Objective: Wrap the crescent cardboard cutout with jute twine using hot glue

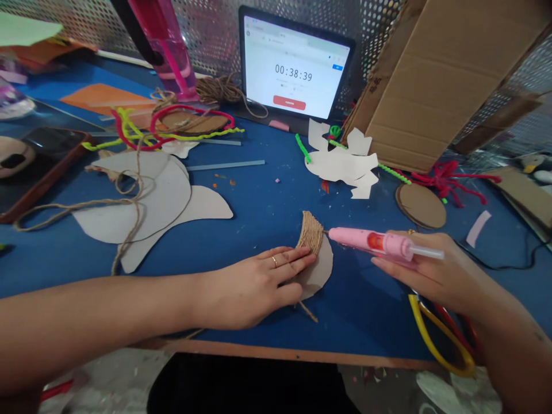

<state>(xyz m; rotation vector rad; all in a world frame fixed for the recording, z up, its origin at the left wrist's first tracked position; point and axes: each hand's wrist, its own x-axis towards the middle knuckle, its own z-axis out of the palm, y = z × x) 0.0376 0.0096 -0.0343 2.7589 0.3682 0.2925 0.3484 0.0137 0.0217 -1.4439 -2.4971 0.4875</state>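
Note:
A small cardboard piece (321,270) lies near the table's front edge, its upper part covered with rows of brown twine (311,230). My left hand (259,282) lies flat on it, fingers stretched over the lower twine rows and the bare card. A loose twine end sticks out below. My right hand (435,270) is wrapped round a pink glue gun (357,238), whose nozzle points left at the right edge of the twine rows. A clear glue stick projects from the gun's back.
Grey card shapes (146,195) and loose twine lie left, below pipe cleaners (194,137). A tablet (293,69) stands behind. A white cutout (340,165), a cardboard disc (420,205) and a large cardboard sheet (444,75) are right. Yellow-handled scissors (440,339) overhang the front edge.

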